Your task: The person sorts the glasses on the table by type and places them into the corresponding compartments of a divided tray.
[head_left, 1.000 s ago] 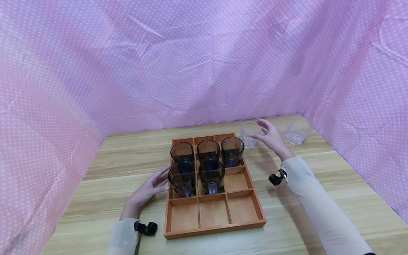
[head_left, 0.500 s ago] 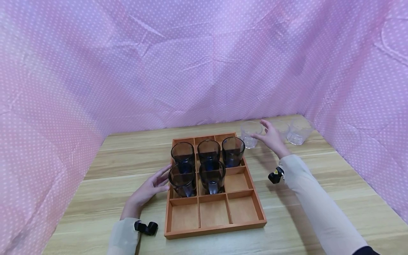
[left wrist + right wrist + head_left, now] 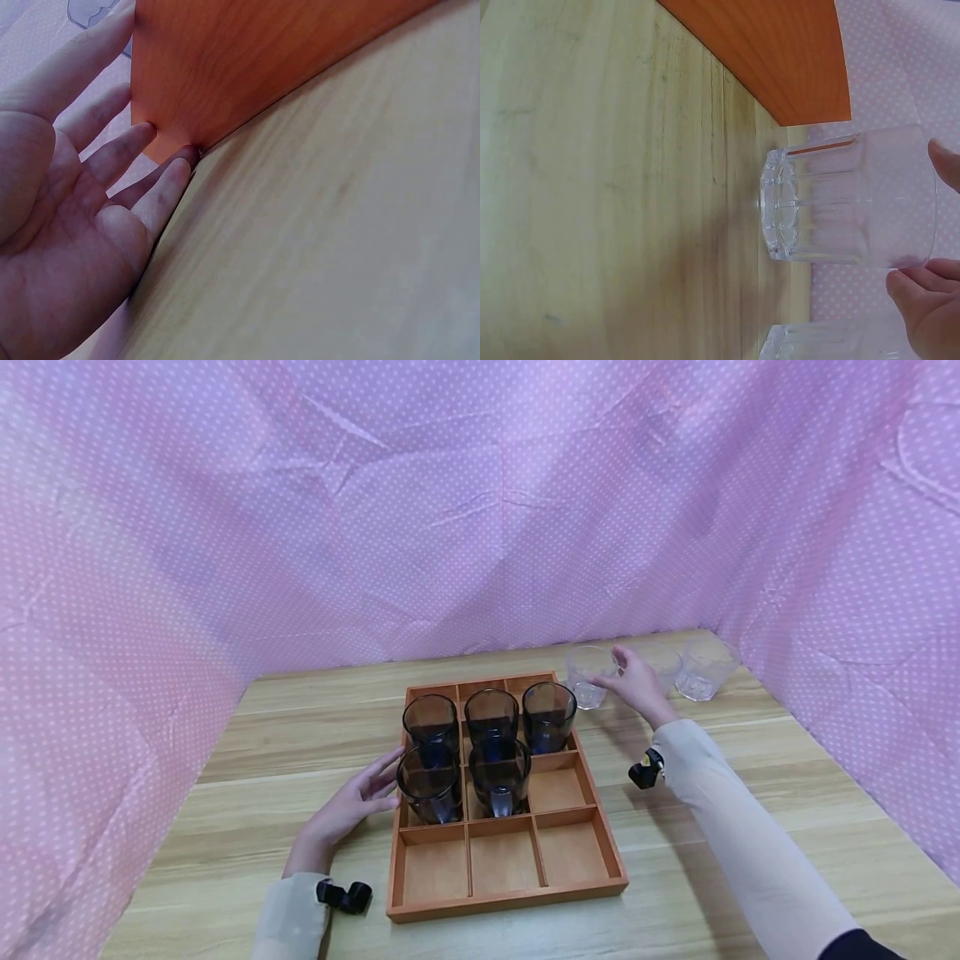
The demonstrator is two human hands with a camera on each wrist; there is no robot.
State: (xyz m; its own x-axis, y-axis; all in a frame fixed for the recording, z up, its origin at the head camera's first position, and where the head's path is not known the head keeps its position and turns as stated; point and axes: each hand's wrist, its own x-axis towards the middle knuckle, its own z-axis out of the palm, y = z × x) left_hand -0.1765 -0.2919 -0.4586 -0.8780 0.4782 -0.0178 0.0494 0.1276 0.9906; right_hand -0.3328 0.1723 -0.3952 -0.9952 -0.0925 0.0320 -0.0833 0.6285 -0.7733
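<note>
A wooden compartment tray (image 3: 504, 906) holds several dark tinted glasses (image 3: 550, 714) in its back and middle rows. My left hand (image 3: 348, 806) rests against the tray's left side, fingers extended; in the left wrist view, fingertips (image 3: 142, 133) touch the orange-brown wall. Beyond the tray's back right corner, a clear glass (image 3: 847, 199) stands upright on the table. My right hand (image 3: 637, 685) holds this glass near its rim, thumb (image 3: 946, 163) on one side and fingers (image 3: 919, 291) on the other.
More clear glasses (image 3: 701, 677) stand to the right of my right hand, near the table's back right corner. Pink dotted cloth (image 3: 450, 527) hangs behind and beside the wooden table (image 3: 300, 718). The tray's front compartments (image 3: 504, 860) hold no glasses.
My right hand has drawn slightly closer round the clear glass, its fingers coming down to the rim, and the forearm has shifted a little left. My left hand and the tray stay put.
</note>
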